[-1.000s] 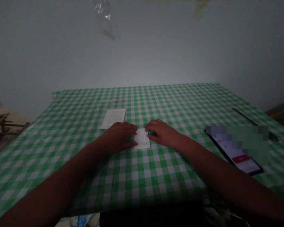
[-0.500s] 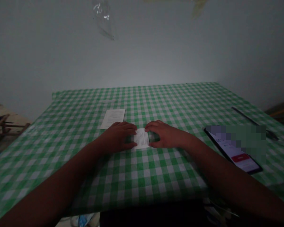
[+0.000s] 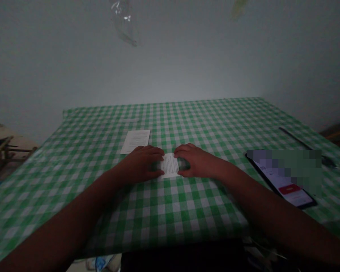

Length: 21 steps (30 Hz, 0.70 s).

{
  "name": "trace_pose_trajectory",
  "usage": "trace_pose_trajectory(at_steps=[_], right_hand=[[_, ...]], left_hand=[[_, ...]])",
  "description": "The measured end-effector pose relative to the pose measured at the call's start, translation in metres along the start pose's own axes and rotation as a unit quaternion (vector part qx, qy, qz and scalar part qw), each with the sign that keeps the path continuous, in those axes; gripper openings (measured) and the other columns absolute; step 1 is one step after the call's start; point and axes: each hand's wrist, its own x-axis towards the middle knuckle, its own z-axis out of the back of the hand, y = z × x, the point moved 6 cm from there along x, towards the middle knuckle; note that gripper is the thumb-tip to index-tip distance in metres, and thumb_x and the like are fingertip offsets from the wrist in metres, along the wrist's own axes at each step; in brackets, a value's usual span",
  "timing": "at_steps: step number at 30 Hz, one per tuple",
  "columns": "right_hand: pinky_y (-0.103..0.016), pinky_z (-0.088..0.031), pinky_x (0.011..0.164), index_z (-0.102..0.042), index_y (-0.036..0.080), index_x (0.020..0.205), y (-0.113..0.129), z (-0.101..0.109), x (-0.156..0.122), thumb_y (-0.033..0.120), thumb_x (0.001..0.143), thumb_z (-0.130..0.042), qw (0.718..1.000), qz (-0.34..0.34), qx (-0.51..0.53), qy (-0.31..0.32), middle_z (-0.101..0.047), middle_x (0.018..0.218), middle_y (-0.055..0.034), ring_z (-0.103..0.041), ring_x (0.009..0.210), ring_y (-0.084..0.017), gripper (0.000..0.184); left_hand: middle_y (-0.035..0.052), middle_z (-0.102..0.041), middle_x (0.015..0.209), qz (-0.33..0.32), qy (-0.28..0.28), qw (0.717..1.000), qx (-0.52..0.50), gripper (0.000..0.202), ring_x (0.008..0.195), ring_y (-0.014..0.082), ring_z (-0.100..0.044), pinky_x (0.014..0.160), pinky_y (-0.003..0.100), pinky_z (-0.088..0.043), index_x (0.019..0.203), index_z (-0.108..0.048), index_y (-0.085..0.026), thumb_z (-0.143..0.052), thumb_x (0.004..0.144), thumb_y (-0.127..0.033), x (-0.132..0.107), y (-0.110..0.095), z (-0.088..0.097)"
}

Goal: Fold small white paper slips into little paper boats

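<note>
A small white printed slip of paper (image 3: 169, 165) lies flat on the green-and-white checked tablecloth (image 3: 187, 124). My left hand (image 3: 143, 164) rests palm down on the slip's left edge, fingers stretched flat. My right hand (image 3: 193, 161) presses on the slip's right edge with curled fingers; something small and dark sits under its fingertips, too dim to name. A second white printed slip (image 3: 135, 141) lies just beyond my left hand.
A phone (image 3: 286, 185) with a lit screen lies at the right of the table. A long dark thin object (image 3: 297, 140) lies beyond it near the right edge. A pale wall stands behind the table. Wooden furniture (image 3: 2, 151) shows at far left.
My right hand shifted slightly left and nearer me along the slip's right edge. My left hand and both slips stayed put.
</note>
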Motion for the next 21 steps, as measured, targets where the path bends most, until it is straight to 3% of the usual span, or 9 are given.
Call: trace_pose_trajectory(at_steps=[5, 10, 21], right_hand=[[-0.041, -0.043, 0.099, -0.064, 0.017, 0.117, -0.002, -0.003, 0.003, 0.029, 0.086, -0.068, 0.999, 0.012, -0.007, -0.031, -0.064, 0.119, -0.0106, -0.054, 0.112, -0.024, 0.034], [-0.037, -0.045, 0.092, -0.068, 0.017, 0.1, -0.011, -0.006, 0.011, 0.021, 0.091, -0.06, 0.996, -0.041, -0.021, -0.078, -0.066, 0.105, -0.0087, -0.056, 0.102, -0.022, 0.012], [-0.037, -0.046, 0.084, -0.065, 0.018, 0.087, -0.02, -0.008, 0.015, 0.028, 0.091, -0.06, 0.971, -0.17, -0.074, -0.149, -0.063, 0.092, -0.008, -0.056, 0.093, -0.022, 0.012]], left_hand=[[0.006, -0.062, 0.131, 0.012, -0.008, 1.0, -0.004, 0.042, 0.121, 0.028, -0.056, 0.1, 0.046, -0.042, 0.113, -0.063, -0.023, -0.069, 0.082, -0.052, 0.0, -0.004, 0.001], [0.0055, -0.061, 0.132, 0.021, -0.012, 1.0, -0.008, 0.045, 0.121, 0.0267, -0.056, 0.101, 0.044, -0.041, 0.112, -0.063, -0.023, -0.072, 0.079, -0.052, 0.0, -0.004, 0.001], [0.008, -0.06, 0.134, 0.013, -0.012, 0.999, -0.033, 0.048, 0.124, 0.0282, -0.054, 0.105, 0.046, -0.041, 0.113, -0.063, -0.022, -0.074, 0.077, -0.051, 0.001, 0.001, -0.003]])
